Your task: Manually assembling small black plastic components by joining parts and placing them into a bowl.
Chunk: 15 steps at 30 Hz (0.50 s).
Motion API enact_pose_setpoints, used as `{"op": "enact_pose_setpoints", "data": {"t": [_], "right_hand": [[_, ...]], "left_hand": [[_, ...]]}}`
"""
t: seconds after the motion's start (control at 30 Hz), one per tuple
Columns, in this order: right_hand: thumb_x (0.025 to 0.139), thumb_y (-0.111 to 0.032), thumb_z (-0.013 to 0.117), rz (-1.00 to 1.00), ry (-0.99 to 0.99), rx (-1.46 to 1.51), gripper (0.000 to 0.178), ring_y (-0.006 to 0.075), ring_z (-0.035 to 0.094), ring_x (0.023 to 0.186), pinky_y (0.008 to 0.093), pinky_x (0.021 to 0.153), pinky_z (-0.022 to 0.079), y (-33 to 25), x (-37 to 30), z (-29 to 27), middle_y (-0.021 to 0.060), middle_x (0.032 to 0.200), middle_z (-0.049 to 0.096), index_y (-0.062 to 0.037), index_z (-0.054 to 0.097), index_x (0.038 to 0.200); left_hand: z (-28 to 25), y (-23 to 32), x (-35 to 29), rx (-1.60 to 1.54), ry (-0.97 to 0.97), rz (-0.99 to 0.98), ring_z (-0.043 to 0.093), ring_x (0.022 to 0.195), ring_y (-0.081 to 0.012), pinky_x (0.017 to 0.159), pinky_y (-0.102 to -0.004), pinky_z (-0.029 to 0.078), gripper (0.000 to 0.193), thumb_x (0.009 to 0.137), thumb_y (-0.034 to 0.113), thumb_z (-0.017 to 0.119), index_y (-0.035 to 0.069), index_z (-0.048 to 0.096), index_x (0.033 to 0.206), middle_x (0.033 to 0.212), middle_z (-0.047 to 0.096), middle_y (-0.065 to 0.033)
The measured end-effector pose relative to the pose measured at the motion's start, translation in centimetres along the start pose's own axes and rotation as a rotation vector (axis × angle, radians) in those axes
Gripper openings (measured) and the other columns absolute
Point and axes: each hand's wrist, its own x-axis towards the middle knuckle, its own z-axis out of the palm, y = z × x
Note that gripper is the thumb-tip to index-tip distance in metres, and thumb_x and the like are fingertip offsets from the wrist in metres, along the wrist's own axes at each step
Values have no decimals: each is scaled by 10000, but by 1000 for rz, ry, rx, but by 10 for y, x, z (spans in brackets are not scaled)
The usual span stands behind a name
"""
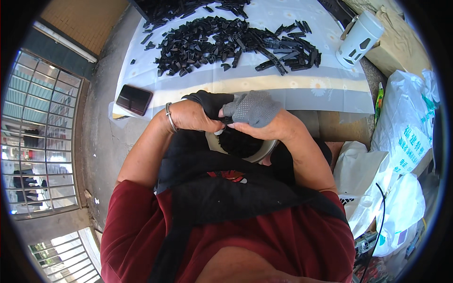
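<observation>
Far L: metal grille (45,137) in the wall. Next, phone (134,99), dark screen up, nr the front L corner of the surface (163,87), which has a pale flowered cloth w/ a yellow & grey band. Bangle (168,118) on the L wrist. Behind, mid-surface, a big loose pile (198,45) of small blk pcs; more blk pcs at the far edge, partly cut off.

L hand (203,113), blk glove w/ bare fingertips: curled, nearly closed, thumb & fingers pinching a small blk part (227,120). Part is btwn both hands' fingertips, above the bowl (213,143); exact shape hidden. Bowl is pale, in front of the surface, w/ blk pcs inside. R hand (255,111), grey dotted glove, fingertips bare: also folded in, thumb & forefinger on same part.

Longer blk strips (292,52) lie R of the pile, touching it. White tumbler (361,39) upright nr surface's R edge. Far R: brown sack (401,45), then white bags (401,125) nearer.
</observation>
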Motion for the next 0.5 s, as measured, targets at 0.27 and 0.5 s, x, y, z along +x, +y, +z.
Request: {"op": "enact_pose_setpoints", "data": {"t": [0.27, 0.5], "right_hand": [[773, -276, 613, -35, 38, 11, 303, 306, 560, 835, 385, 737, 445, -1, 4, 1, 109, 902, 607, -102, 588, 1020], [791, -310, 583, 164, 348, -183, 330, 326, 550, 768, 419, 672, 441, -11, 14, 21, 155, 823, 579, -27, 559, 957]], "left_hand": [[3, -5, -3, -205, -42, -62, 520, 810, -89, 696, -247, 449, 444, 724, 82, 628, -3, 517, 1145, 912, 601, -48], [56, -31, 1, -436, 678, -317, 543, 731, -158, 683, -288, 441, 487, 913, 437, 392, 0, 605, 942, 772, 610, -72]]}}
